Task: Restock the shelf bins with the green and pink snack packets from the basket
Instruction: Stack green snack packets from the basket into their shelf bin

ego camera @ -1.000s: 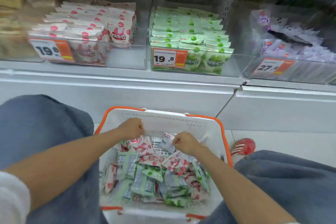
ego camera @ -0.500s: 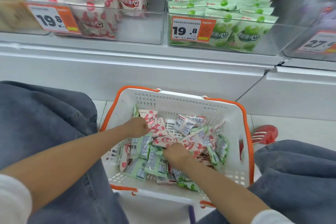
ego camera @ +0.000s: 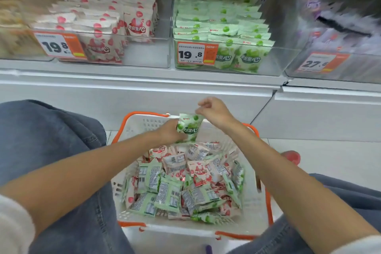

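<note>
Step in hand: a green packet (ego camera: 187, 128) is being lifted out of the basket (ego camera: 142, 114), judged bound for the green bin (ego camera: 276, 62).
Right hand (ego camera: 214, 112): the packet's top right corner is pinched between thumb and finger; the other fingers are curled in.
Left hand (ego camera: 168, 133): it is laid against the packet's lower left edge.
Packet's place: it is held upright over the far edge of the basket, printed face toward the camera, below the shelf and apart from it.
Loose packets (ego camera: 181, 183): green and pink are heaped together against the basket's near edge and middle, so much restocking is judged left.
Doing it well: the packet should be kept upright and face-forward, carried to the bin at the shelf's middle marked by the price tag (ego camera: 196, 53), and slotted in line with the standing rows. The pink bin (ego camera: 148, 53) to its left is to be avoided.
Risk: a corner pinch is judged weak; support from below is advised.
Hidden: the left fingers are covered by the packet, so a grip cannot be told from a mere touch.
Cut off: the bins' backs are lost in shadow.
Blurred: the purple bin (ego camera: 360, 68) at the shelf's right end cannot be read.
</note>
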Tool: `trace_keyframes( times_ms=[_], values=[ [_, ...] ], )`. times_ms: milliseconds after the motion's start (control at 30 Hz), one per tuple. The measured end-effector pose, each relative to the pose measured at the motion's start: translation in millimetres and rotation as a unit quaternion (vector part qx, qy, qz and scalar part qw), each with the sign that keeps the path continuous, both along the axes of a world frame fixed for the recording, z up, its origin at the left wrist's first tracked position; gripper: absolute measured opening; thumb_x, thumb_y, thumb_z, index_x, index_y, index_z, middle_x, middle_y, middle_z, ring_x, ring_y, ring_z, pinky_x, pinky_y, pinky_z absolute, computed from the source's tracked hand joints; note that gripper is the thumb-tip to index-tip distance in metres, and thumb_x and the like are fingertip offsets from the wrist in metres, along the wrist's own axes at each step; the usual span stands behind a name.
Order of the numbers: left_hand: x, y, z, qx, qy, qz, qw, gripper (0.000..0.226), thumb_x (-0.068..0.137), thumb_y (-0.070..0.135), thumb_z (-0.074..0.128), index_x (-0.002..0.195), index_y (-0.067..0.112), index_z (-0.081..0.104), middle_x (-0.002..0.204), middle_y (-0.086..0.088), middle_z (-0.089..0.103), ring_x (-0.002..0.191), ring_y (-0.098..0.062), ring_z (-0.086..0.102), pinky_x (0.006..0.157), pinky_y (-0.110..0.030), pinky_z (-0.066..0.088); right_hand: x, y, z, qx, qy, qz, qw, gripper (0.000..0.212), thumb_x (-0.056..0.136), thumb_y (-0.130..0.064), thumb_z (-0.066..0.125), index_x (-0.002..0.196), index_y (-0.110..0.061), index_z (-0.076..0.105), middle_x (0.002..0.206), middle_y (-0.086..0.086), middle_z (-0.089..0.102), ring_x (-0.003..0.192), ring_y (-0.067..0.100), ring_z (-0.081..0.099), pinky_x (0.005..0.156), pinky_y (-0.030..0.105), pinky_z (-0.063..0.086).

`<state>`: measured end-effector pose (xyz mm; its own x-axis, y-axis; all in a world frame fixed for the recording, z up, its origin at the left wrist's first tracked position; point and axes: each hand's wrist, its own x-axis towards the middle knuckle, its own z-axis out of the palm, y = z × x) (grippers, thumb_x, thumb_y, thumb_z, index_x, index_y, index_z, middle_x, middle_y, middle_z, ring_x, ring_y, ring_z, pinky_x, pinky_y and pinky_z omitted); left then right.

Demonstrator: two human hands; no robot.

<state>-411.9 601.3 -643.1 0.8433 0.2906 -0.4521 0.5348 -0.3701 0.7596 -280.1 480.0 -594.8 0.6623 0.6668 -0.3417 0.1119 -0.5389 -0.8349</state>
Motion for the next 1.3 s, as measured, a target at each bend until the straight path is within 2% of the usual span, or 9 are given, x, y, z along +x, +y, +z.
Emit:
trace_keyframes(
  times_ms=[100,200,300,467,700,900,1000,1100,1300],
  values=[
    [22.6,-7.3,40.4,-0.067,0.007,-0.05,0.996,0.035,0.09,0.005,0.066,0.123,0.014,0.06,0.115,0.0,0.068,0.099,-0.012,0.065,0.08,-0.019,0.051,22.8,-18.8,37.6,-0.052,-0.095,0.168,0.98,0.044,0.084,-0.023,0.074,0.126,-0.018,0.062,0.126,-0.005,0.058,0.112,0.011,0.054,0.089,0.03,0.047],
    [42.9,-13.3,69.8,-0.063,0.002,-0.086,0.994,0.03,0.092,0.007,0.065,0.121,0.009,0.06,0.114,-0.003,0.068,0.099,-0.015,0.063,0.081,-0.02,0.05,36.7,-32.5,71.8,-0.061,-0.158,0.234,0.957,0.009,0.085,-0.018,0.073,0.092,-0.012,0.075,0.085,0.001,0.073,0.072,0.008,0.064,0.065,0.029,0.046],
    [63.8,-18.0,100.8,-0.046,-0.033,-0.115,0.992,0.031,0.091,0.008,0.067,0.121,0.009,0.06,0.112,-0.003,0.069,0.099,-0.016,0.063,0.085,-0.023,0.051,52.3,-46.6,108.0,-0.042,-0.191,0.204,0.959,0.012,0.085,-0.019,0.073,0.075,-0.012,0.072,0.066,-0.003,0.064,0.054,0.0,0.05,0.056,0.016,0.037],
    [108.0,-7.2,172.3,0.047,-0.211,-0.039,0.976,0.038,0.082,-0.001,0.072,0.119,0.008,0.065,0.107,-0.001,0.069,0.085,-0.009,0.063,0.075,-0.018,0.052,105.1,-68.2,182.9,0.059,-0.307,0.066,0.948,0.037,0.087,-0.019,0.071,0.052,-0.014,0.058,0.056,-0.001,0.036,0.055,0.006,0.03,0.054,0.027,0.022],
    [190.9,22.8,212.3,0.227,-0.233,-0.059,0.944,0.013,0.093,0.015,0.064,0.103,0.015,0.073,0.108,0.0,0.069,0.096,-0.013,0.062,0.085,-0.024,0.048,159.7,-64.9,221.3,0.014,-0.439,0.048,0.897,0.025,0.087,-0.024,0.071,0.091,0.0,0.073,0.084,0.014,0.072,0.072,0.024,0.064,0.069,0.032,0.05],
    [227.0,12.4,209.9,0.304,-0.163,-0.156,0.925,0.01,0.089,0.015,0.066,0.086,0.018,0.075,0.08,0.01,0.066,0.08,-0.012,0.06,0.074,-0.025,0.045,170.4,-51.2,193.3,-0.032,-0.425,0.078,0.901,0.03,0.087,-0.027,0.071,0.11,-0.008,0.072,0.114,0.006,0.071,0.107,0.02,0.064,0.094,0.031,0.049],
    [233.5,10.8,211.3,0.311,-0.159,-0.166,0.922,0.012,0.086,0.011,0.067,0.076,0.015,0.072,0.07,0.01,0.063,0.071,-0.012,0.056,0.066,-0.024,0.042,174.4,-48.8,198.2,-0.056,-0.405,0.118,0.905,0.018,0.085,-0.024,0.07,0.096,-0.009,0.072,0.093,0.003,0.071,0.089,0.019,0.063,0.082,0.034,0.051],
    [234.8,13.3,207.5,0.271,-0.174,-0.134,0.937,0.014,0.087,0.013,0.069,0.075,0.019,0.072,0.073,0.013,0.064,0.071,-0.002,0.057,0.069,-0.021,0.043,172.6,-43.1,207.3,-0.12,-0.395,0.196,0.89,0.019,0.084,-0.014,0.066,0.07,-0.007,0.055,0.065,0.003,0.04,0.06,0.014,0.035,0.056,0.029,0.029],
    [235.9,15.7,200.5,0.247,-0.182,-0.09,0.948,0.015,0.089,0.017,0.069,0.077,0.009,0.075,0.068,0.005,0.066,0.061,-0.005,0.053,0.055,-0.015,0.039,170.7,-21.9,201.0,-0.176,-0.413,0.225,0.865,0.037,0.083,-0.009,0.064,0.056,-0.012,0.039,0.062,0.002,0.024,0.057,0.016,0.022,0.056,0.031,0.02]
  ],
)
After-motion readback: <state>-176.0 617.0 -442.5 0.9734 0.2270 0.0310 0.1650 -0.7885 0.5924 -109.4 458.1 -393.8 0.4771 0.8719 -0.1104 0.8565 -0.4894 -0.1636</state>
